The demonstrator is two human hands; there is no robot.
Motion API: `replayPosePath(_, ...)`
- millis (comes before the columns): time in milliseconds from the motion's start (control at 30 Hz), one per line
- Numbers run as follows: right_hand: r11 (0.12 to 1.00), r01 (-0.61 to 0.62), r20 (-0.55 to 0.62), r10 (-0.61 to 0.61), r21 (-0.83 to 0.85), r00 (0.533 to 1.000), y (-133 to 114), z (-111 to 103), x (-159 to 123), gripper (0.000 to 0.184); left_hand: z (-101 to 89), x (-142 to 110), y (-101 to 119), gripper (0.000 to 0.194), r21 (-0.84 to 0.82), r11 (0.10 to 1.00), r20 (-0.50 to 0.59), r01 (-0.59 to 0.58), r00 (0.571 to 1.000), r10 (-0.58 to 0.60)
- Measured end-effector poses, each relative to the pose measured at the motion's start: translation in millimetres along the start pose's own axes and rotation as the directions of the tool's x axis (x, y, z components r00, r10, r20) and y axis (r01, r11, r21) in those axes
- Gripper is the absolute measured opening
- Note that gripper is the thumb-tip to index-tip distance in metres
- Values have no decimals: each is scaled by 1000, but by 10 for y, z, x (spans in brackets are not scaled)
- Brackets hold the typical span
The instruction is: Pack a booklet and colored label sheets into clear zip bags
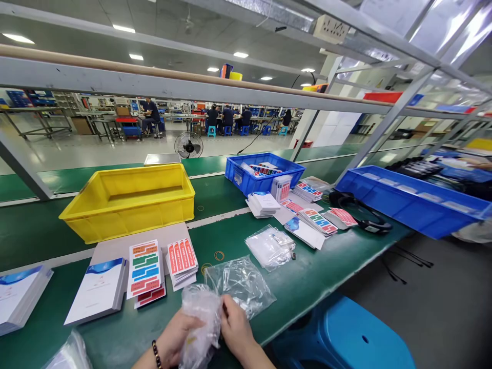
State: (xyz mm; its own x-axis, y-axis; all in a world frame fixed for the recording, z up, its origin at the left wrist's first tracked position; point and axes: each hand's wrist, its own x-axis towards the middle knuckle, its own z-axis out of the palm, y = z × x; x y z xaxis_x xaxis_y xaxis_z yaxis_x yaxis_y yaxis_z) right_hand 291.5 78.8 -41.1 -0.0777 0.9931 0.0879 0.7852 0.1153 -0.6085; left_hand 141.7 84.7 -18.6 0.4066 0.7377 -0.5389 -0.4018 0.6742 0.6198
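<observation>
My left hand [175,335], with a beaded bracelet at its wrist, is closed around a bunch of clear plastic bags [202,320]. My right hand [236,325] pinches the right edge of the same bunch. Just beyond them a larger clear bag [242,284] lies flat on the green table [154,328]. To the left are a stack of red-and-white label cards [182,261], multicoloured sticker sheets [145,271] and a pile of white booklets [98,289]. A filled clear packet [269,246] lies farther right.
A yellow bin [134,202] and a blue bin [265,171] stand behind. Another blue bin [415,200] juts past the table's right edge. Booklets [23,292] sit at far left. A blue stool [346,333] stands at lower right. A metal shelf frame [192,84] crosses overhead.
</observation>
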Motion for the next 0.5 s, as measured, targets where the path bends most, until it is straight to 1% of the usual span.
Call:
replayPosePath(33,995,33,-71,-26,97,997,13,-54,-33,19,37,-4,-1,22,39,999,18,-17,1000,16)
replayPosePath(100,947,113,-215,-48,301,975,13,-179,-93,20,124,-18,23,25,166,984,74,-67,996,56)
replayPosePath(133,915,146,-265,-45,377,963,-3,-247,-119,20,170,-24,46,24,254,961,114,-111,990,84)
replayPosePath(167,891,174,-292,-49,420,955,-28,-315,-140,19,216,-25,75,21,348,923,158,-166,981,117)
replayPosePath(200,874,216,-304,-83,436,949,-62,-383,-158,19,261,-19,104,17,429,875,200,-223,968,149)
replayPosePath(233,859,286,-304,-162,425,939,-100,-446,-173,18,302,-6,129,12,492,826,234,-273,956,177)
replayPosePath(267,842,378,-296,-275,385,915,-140,-501,-186,17,339,14,147,7,534,786,257,-312,945,201)
replayPosePath(300,817,479,-278,-402,321,872,-178,-544,-197,16,372,40,156,3,551,763,266,-337,938,222)
replayPosePath(333,787,569,-247,-518,239,819,-211,-574,-207,16,400,69,155,4,549,760,258,-347,936,240)
replayPosePath(367,759,633,-211,-600,153,771,-237,-590,-217,16,426,100,146,9,533,772,238,-348,936,258)
replayPosePath(400,742,666,-178,-648,72,741,-254,-593,-226,17,450,128,134,12,509,788,214,-346,938,273)
replayPosePath(433,740,673,-161,-664,1,730,-261,-588,-234,17,475,150,121,14,480,807,192,-345,939,287)
replayPosePath(500,751,653,-147,-660,-98,736,-253,-571,-244,17,533,170,115,14,398,854,164,-336,941,295)
